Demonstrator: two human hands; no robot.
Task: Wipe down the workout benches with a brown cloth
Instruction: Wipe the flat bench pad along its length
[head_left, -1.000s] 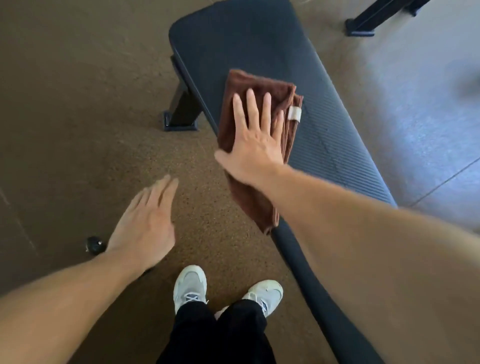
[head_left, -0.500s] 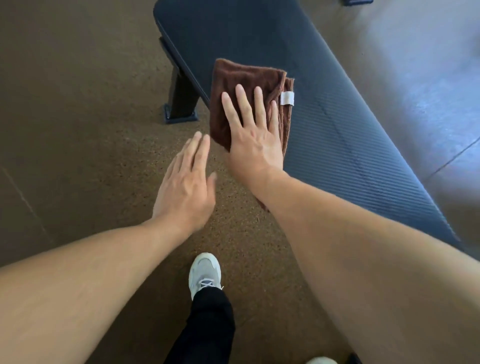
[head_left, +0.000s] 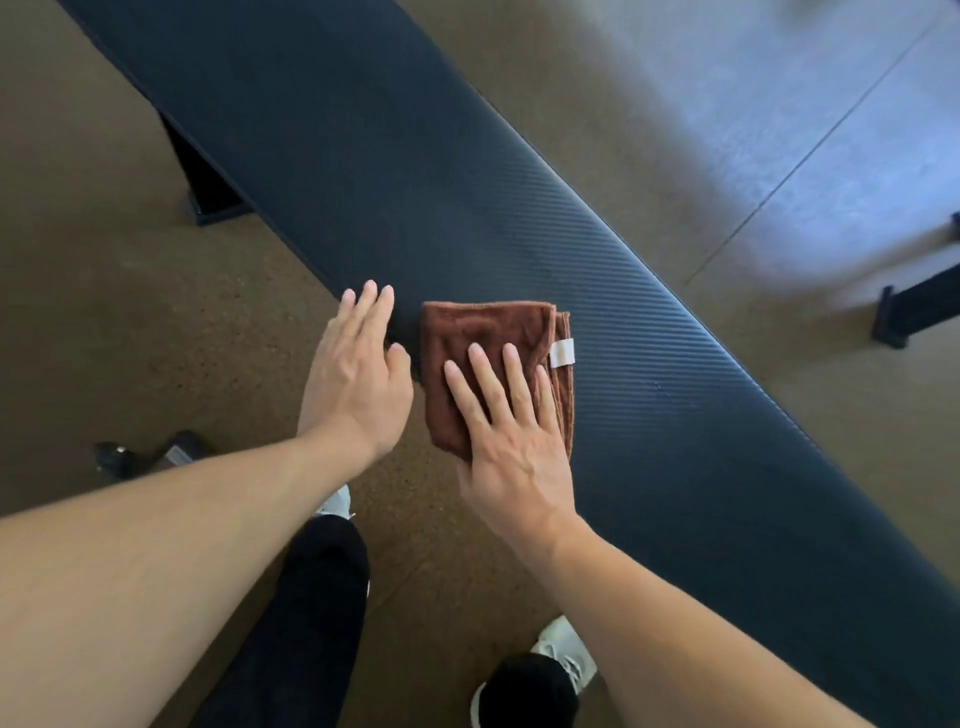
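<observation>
Brown cloth (head_left: 483, 338) lies flat under right grip (head_left: 511, 439)

Both forearms are bare to the edge of view, no sleeves, watch or rings showing. Below the left hand (head_left: 358, 379) and right hand (head_left: 511, 441), black trousers (head_left: 306, 613) end at white laced trainers (head_left: 566, 654).
</observation>
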